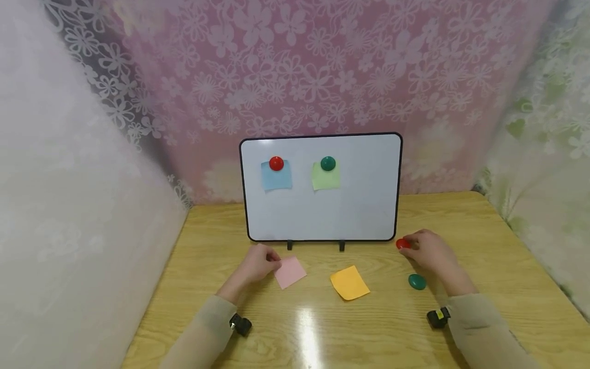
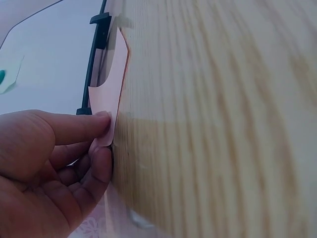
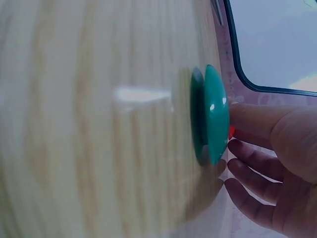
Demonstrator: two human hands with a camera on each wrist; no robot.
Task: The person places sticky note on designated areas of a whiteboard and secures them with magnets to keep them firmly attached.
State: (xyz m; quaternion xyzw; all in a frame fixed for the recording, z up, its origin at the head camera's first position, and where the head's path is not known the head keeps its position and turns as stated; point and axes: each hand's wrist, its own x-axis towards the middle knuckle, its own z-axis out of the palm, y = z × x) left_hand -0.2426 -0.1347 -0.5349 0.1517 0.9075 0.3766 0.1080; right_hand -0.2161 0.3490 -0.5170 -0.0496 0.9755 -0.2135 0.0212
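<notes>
My left hand (image 1: pixel 261 262) pinches a corner of a pink sticky note (image 1: pixel 291 272) between thumb and fingers. In the left wrist view the note (image 2: pixel 112 82) bends up along its edge, close over the table. On the right, my right hand (image 1: pixel 428 249) grips a round red magnet (image 1: pixel 403 244) by its side, near the whiteboard's lower right corner. A green magnet (image 1: pixel 417 282) lies on the table just in front of that hand. In the right wrist view this green magnet (image 3: pixel 217 115) hides most of the red one (image 3: pixel 232 132).
A black-framed whiteboard (image 1: pixel 369 205) stands on small feet at the back. On it, a red magnet (image 1: pixel 276 163) holds a blue note (image 1: pixel 277 179) and a green magnet (image 1: pixel 328 163) holds a light green note (image 1: pixel 326 179). An orange sticky note (image 1: pixel 350 283) lies mid-table.
</notes>
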